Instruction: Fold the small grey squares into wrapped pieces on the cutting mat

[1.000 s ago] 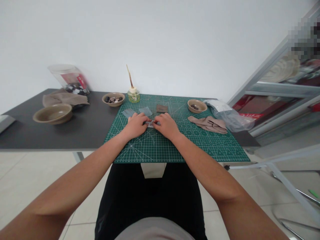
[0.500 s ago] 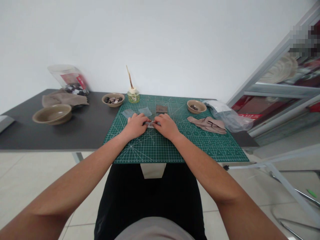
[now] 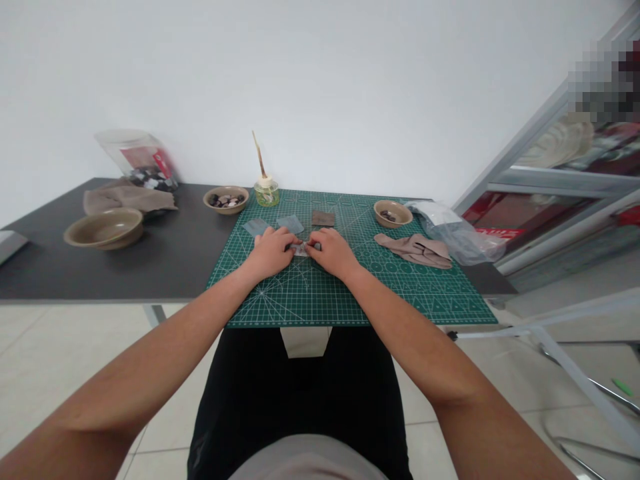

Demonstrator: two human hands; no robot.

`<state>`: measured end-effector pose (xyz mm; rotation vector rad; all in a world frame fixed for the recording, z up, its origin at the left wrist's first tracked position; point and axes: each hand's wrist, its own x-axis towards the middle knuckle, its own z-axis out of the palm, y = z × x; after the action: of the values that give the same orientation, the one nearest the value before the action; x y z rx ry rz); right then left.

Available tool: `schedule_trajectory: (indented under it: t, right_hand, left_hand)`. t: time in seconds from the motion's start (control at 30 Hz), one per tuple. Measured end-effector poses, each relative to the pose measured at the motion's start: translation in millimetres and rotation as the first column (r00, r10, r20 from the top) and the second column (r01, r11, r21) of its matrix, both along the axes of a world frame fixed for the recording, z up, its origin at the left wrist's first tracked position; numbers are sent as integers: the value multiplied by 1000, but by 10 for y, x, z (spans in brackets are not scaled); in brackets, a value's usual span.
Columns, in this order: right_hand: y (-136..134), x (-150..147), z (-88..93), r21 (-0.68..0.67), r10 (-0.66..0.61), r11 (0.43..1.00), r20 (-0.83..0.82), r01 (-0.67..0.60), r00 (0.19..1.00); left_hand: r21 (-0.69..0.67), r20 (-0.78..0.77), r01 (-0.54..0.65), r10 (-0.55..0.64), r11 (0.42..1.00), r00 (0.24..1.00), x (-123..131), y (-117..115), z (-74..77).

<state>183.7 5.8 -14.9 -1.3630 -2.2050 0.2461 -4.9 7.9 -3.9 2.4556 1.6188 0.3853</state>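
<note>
On the green cutting mat, both of my hands are close together with curled fingers. My left hand pinches the left side of a small whitish, flat piece. At its other side my right hand is closed on it too. Something small and dark shows at the fingertips of each hand, too small to name. Just beyond the hands lie two thin grey-blue pieces, one farther left and another square one. A brown square piece lies behind my right hand.
A bowl of dark and pale stones and a glass jar with a brush stand behind. Rightward are another bowl, a brown cloth and a plastic bag. At left sit a larger bowl and a clear container.
Almost nothing differs. Both hands stay at the whitish piece, with only a very slight shift of the fingers and of the view.
</note>
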Motion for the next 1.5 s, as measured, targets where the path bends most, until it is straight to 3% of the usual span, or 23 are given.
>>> schedule_trajectory:
  t: [0.23, 0.47, 0.77, 0.97, 1.03, 1.27, 1.5]
  right_hand:
    - [14, -6, -10, -2, 168, 986, -48, -169, 985]
    - [28, 1, -30, 13, 0, 1000, -32, 0, 999]
    - [43, -16, 12, -1, 213, 977, -20, -213, 977]
    - [20, 5, -8, 24, 13, 1000, 13, -13, 1000]
    - [33, -5, -5, 28, 15, 999, 27, -16, 1000]
    - [44, -25, 21, 8, 199, 980, 3, -199, 980]
    - [36, -4, -10, 45, 1, 999, 53, -3, 999]
  left_hand:
    - [-9, 3, -2, 2, 1000, 1000, -4, -10, 16]
    - [-1, -13, -15, 15, 1000, 1000, 10, -16, 13]
    - [1, -17, -16, 16, 1000, 1000, 9, -25, 29]
    - [14, -23, -18, 18, 1000, 1000, 16, -45, 37]
    - [13, -20, -15, 15, 1000, 1000, 18, -46, 37]
    - [27, -24, -18, 19, 999, 1000, 17, -43, 32]
    - [23, -26, -18, 19, 1000, 999, 13, -39, 25]
